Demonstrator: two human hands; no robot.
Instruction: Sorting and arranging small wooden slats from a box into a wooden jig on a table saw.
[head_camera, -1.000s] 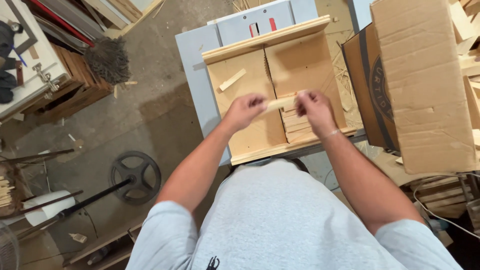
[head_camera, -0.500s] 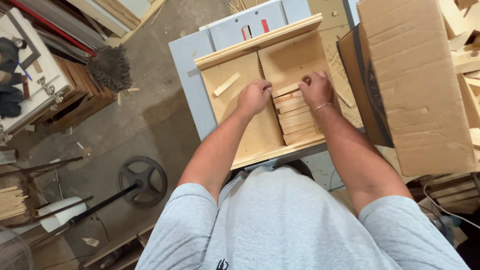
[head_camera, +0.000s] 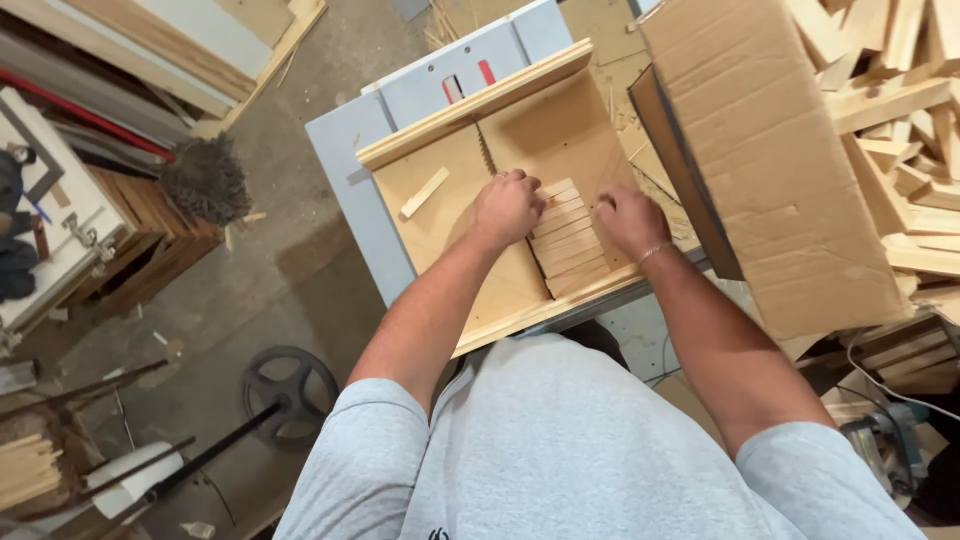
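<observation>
Both hands are down on a row of short wooden slats (head_camera: 568, 240) lying side by side on a plywood sled (head_camera: 500, 290) that sits on a grey saw table (head_camera: 345, 175). The left hand (head_camera: 507, 207) is curled over the left ends of the slats, fingers bent down onto the far end of the row, so it's pressing or gripping them from that side. The right hand (head_camera: 632, 221) does the same at the right ends, knuckles up, fingers tucked against the wood. The stack basically sits squeezed between the two hands; I can't tell whether any single slat is actually lifted. Just left of the left hand there's one loose slat (head_camera: 424, 192) lying on the sled at an angle. Right beside the right hand is a big cardboard box (head_camera: 790, 190), and past that, a pile of wood offcuts (head_camera: 905, 110).
</observation>
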